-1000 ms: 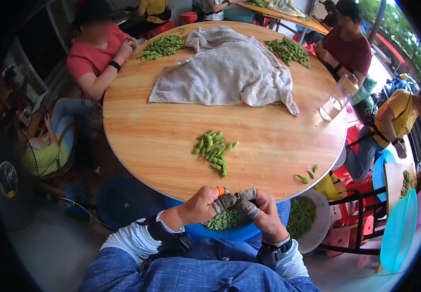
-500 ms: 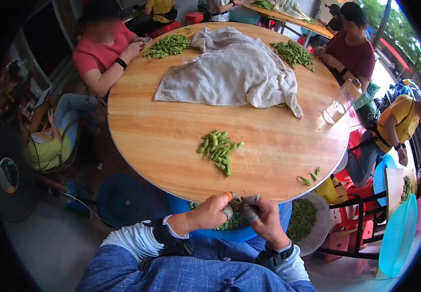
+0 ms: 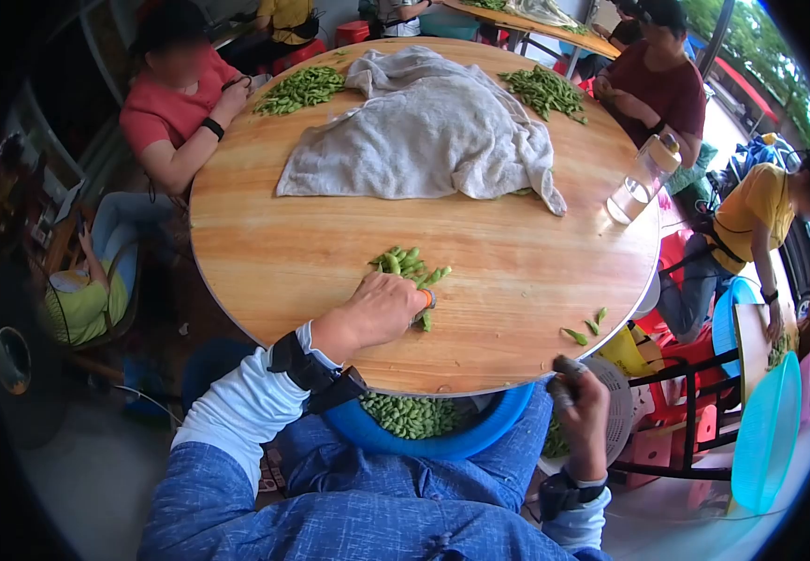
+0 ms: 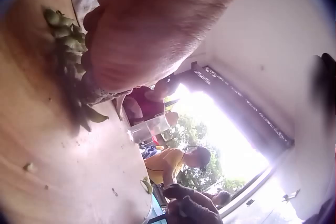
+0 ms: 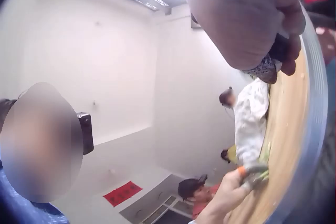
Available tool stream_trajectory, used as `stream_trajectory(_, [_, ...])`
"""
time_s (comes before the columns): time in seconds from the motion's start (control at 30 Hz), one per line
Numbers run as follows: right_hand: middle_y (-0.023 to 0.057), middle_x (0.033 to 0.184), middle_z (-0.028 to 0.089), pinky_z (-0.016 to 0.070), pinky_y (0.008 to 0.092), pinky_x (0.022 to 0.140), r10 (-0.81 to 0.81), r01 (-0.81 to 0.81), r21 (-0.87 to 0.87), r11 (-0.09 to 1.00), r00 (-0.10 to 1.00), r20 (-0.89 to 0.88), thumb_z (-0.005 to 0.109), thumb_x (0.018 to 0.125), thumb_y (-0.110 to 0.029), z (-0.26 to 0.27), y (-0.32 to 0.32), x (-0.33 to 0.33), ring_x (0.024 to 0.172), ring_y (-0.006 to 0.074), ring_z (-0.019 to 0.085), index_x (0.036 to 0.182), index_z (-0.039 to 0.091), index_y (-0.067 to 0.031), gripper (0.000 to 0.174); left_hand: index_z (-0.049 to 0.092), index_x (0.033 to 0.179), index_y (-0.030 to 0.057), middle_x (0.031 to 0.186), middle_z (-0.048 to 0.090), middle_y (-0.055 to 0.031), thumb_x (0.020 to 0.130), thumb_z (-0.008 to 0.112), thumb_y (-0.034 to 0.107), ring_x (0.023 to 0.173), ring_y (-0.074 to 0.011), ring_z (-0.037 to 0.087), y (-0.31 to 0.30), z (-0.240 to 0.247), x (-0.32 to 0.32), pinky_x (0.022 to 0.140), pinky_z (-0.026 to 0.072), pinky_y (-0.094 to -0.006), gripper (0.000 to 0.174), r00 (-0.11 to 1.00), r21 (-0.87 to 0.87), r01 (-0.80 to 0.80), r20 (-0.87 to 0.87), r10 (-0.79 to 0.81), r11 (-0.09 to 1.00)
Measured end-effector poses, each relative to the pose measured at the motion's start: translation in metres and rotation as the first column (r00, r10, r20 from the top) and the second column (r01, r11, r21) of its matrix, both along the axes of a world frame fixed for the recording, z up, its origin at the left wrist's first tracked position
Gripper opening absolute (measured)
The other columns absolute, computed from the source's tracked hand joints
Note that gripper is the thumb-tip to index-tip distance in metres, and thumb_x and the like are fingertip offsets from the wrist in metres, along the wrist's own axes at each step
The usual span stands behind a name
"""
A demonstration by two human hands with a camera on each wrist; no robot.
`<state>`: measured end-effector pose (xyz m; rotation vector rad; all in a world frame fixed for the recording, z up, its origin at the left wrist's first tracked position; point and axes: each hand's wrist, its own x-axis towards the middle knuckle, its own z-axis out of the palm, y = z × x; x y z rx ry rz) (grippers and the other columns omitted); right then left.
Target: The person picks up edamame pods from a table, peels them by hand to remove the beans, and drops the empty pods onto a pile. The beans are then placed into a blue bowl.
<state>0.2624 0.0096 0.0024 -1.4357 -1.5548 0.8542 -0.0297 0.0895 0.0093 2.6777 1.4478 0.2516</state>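
My left hand (image 3: 379,310) reaches over the table's near half, its fingertips down in a small pile of green pods (image 3: 403,262). In the right wrist view this left hand (image 5: 231,190), with an orange band on one finger, pinches at a green pod (image 5: 264,174). My right hand (image 3: 585,416), grey covers on its fingertips, hangs off the table's near right edge with fingers loosely bent; no pod shows in it. Below the edge a blue basin (image 3: 508,411) holds shelled green beans (image 3: 410,416). Loose pods (image 3: 573,335) lie near the right edge.
A grey-white cloth (image 3: 424,140) covers the table's far middle, with pod piles (image 3: 302,90) on either side. At the right stands a clear bottle (image 3: 643,178). A white basket (image 3: 615,402) is beside my right hand. People sit around the table (image 3: 274,252).
Both hands were together above the basin. My left hand has moved up and forward to the pod pile; my right hand has moved right, near the basket. More of the beans shows.
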Motion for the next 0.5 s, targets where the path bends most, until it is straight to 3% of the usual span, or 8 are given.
stream_trajectory(0.17, [0.004, 0.074, 0.057, 0.0433, 0.0214, 0.061, 0.226, -0.239, -0.076, 0.968, 0.963, -0.145, 0.057, 0.074, 0.0, 0.009, 0.009, -0.055, 0.067, 0.0077, 0.052, 0.102, 0.053, 0.0007, 0.029, 0.056, 0.074, 0.007, 0.066, 0.057, -0.0133, 0.064, 0.054, 0.007, 0.069, -0.0302, 0.057, 0.003, 0.02, 0.005, 0.057, 0.0414, -0.0408, 0.01, 0.996, -0.155, 0.039, -0.07, -0.05, 0.987])
stream_trajectory(0.37, [0.006, 0.08, 0.06, 0.0446, 0.0217, 0.064, 0.273, -0.297, -0.128, 0.946, 0.946, -0.172, 0.057, 0.075, -0.002, 0.012, 0.008, -0.075, 0.071, 0.0089, 0.055, 0.103, 0.053, 0.001, 0.029, 0.056, 0.072, 0.0059, 0.066, 0.056, -0.0141, 0.063, 0.056, 0.006, 0.067, -0.0307, 0.057, 0.006, 0.025, 0.01, 0.057, 0.0412, -0.0407, 0.01, 0.98, -0.127, 0.052, -0.186, -0.076, 0.991])
stream_trajectory(0.47, [0.0067, 0.085, 0.06, 0.0451, 0.0221, 0.067, 0.248, -0.29, -0.137, 0.947, 0.933, -0.261, 0.056, 0.076, -0.003, 0.003, 0.009, -0.073, 0.074, 0.0103, 0.056, 0.104, 0.052, 0.0021, 0.029, 0.056, 0.072, 0.0048, 0.069, 0.054, -0.0148, 0.065, 0.055, 0.008, 0.069, -0.0304, 0.055, 0.005, 0.018, 0.007, 0.06, 0.041, -0.0404, 0.008, 0.995, -0.075, 0.08, -0.054, -0.084, 0.994])
stream_trajectory(0.5, [0.007, 0.087, 0.06, 0.045, 0.0223, 0.069, 0.234, -0.291, -0.138, 0.947, 0.916, -0.327, 0.056, 0.077, -0.003, -0.002, 0.008, -0.073, 0.076, 0.0108, 0.056, 0.104, 0.052, 0.0028, 0.029, 0.056, 0.073, 0.0046, 0.069, 0.054, -0.0153, 0.067, 0.055, 0.009, 0.07, -0.0311, 0.054, 0.002, 0.018, 0.006, 0.061, 0.0408, -0.0403, 0.008, 0.996, -0.071, 0.056, 0.071, -0.051, 0.996])
